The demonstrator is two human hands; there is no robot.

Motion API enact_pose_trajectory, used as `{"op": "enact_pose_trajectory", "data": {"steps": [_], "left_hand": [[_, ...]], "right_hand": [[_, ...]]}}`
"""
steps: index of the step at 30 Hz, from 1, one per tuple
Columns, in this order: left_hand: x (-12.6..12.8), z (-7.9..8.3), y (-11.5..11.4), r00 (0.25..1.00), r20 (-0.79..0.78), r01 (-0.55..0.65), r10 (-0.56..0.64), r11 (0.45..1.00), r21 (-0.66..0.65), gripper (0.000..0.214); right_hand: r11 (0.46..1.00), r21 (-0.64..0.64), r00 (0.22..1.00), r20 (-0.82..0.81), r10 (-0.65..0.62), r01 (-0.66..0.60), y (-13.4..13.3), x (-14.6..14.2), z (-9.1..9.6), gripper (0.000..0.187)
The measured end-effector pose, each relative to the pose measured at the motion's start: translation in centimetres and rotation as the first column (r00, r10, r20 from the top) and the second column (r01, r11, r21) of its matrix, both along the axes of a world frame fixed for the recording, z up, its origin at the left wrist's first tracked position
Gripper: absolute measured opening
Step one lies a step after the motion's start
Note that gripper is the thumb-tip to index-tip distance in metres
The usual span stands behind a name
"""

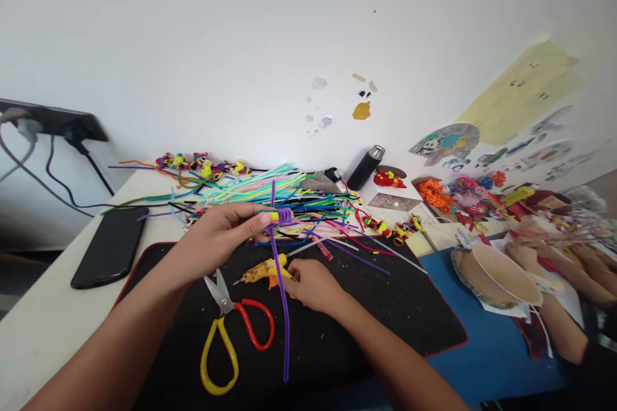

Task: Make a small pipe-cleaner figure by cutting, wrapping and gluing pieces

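Between the thumb and fingers of my left hand is a small coil of yellow and purple pipe cleaners. A long purple pipe cleaner runs through that grip, one end pointing up and the other hanging down over the mat. My right hand is closed around a yellow glue gun, its nozzle pointing left, below my left hand. Scissors with one red and one yellow handle lie open on the black mat, left of the glue gun.
Behind the mat lies a heap of coloured pipe cleaners, with small finished figures near the wall. A black phone is at left, a dark flask at the back. At right are bowls and another person's arms.
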State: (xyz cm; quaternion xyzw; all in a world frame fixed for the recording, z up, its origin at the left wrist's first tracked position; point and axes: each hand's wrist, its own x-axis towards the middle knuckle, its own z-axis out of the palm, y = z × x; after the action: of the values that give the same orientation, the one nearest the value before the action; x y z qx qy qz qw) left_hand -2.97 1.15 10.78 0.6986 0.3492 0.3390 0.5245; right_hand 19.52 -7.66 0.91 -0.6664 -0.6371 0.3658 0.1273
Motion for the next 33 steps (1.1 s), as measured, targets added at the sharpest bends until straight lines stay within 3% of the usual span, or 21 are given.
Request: {"op": "enact_pose_trajectory", "data": {"steps": [2, 6, 10, 14, 22, 33], "left_hand": [[-0.2, 0.0, 0.0, 1.0, -0.001, 0.002, -0.002, 1.0, -0.004, 0.047], [-0.5, 0.1, 0.0, 1.0, 0.017, -0.006, 0.006, 1.0, -0.005, 0.044], [-0.4, 0.6, -0.2, 0.999, 0.038, 0.025, -0.025, 1.0, 0.01, 0.046], [-0.5, 0.4, -0.3, 0.999, 0.002, 0.036, -0.036, 0.999, 0.005, 0.043], [-0.4, 0.1, -0.4, 0.996, 0.04, 0.083, -0.081, 0.995, -0.056, 0.041], [0.1, 0.9, -1.1, 0.987, 0.052, 0.154, -0.152, 0.987, -0.037, 0.036]], "right_hand": [[0.988, -0.133, 0.969, -0.225, -0.101, 0.072, 0.1, 0.5, -0.5, 0.034], [0.957, -0.23, 0.794, -0.541, -0.276, 0.176, 0.2, 1.1, -1.0, 0.045], [0.935, -0.247, 0.632, -0.69, -0.353, 0.253, 0.1, 0.8, -0.5, 0.048], [0.933, -0.238, 0.545, -0.76, -0.353, 0.271, 0.2, 0.3, -0.2, 0.045], [0.929, -0.184, 0.45, -0.834, -0.321, 0.323, 0.4, -0.7, 0.2, 0.037], [0.928, -0.084, 0.449, -0.857, -0.253, 0.362, 0.7, -0.5, 2.5, 0.044]]}}
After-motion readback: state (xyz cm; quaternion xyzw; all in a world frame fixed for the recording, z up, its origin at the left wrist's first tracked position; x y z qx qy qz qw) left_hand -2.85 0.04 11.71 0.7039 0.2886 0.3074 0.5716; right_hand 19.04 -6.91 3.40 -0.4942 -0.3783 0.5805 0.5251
